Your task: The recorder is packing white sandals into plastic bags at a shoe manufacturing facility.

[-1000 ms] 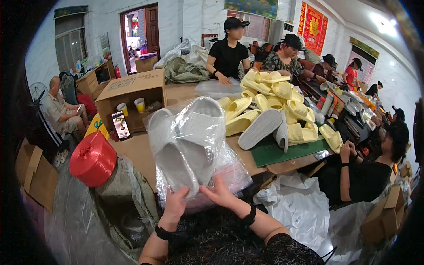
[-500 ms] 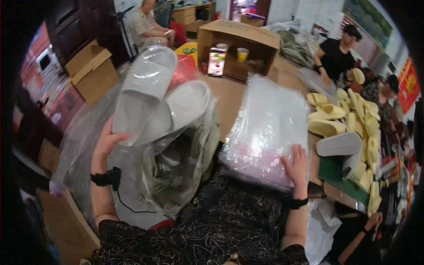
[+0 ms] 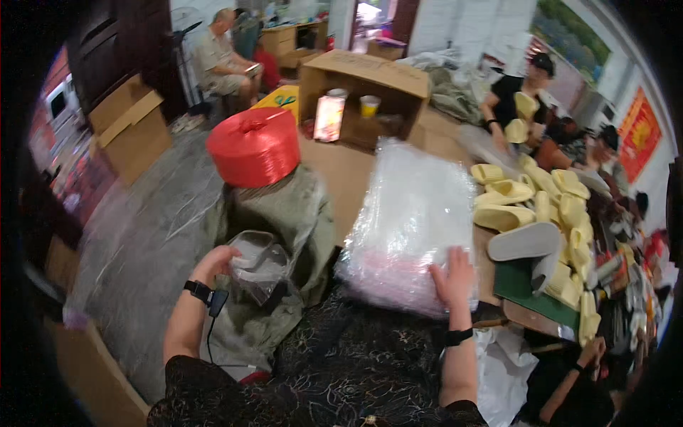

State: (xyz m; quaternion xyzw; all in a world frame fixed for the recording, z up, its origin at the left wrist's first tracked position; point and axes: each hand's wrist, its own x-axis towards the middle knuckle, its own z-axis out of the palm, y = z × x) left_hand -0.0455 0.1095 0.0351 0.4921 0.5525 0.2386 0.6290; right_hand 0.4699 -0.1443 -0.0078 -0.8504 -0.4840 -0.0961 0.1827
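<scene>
My left hand [image 3: 215, 263] is at the mouth of a grey-green woven sack [image 3: 306, 220], its fingers closed at the edge of a clear bag with grey slippers [image 3: 260, 257]. The bagged slippers are down inside the sack's opening, partly blurred. Flat on the lower right corner of a stack of clear plastic bags [image 3: 420, 206] lies my right hand [image 3: 454, 277], fingers spread. The stack rests on the table, close to my body.
A red roll of plastic twine [image 3: 254, 149] stands just beyond the sack. An open cardboard box [image 3: 366, 67] with a lit phone [image 3: 329, 119] is at the table's far side. Yellow slippers [image 3: 505, 217] and a grey slipper [image 3: 523, 242] lie right. Several people are nearby.
My left hand has brought the bagged grey slippers down and toward me into the sack, uncovering the red twine roll. My right hand stays on the bag stack. The view has shifted slightly.
</scene>
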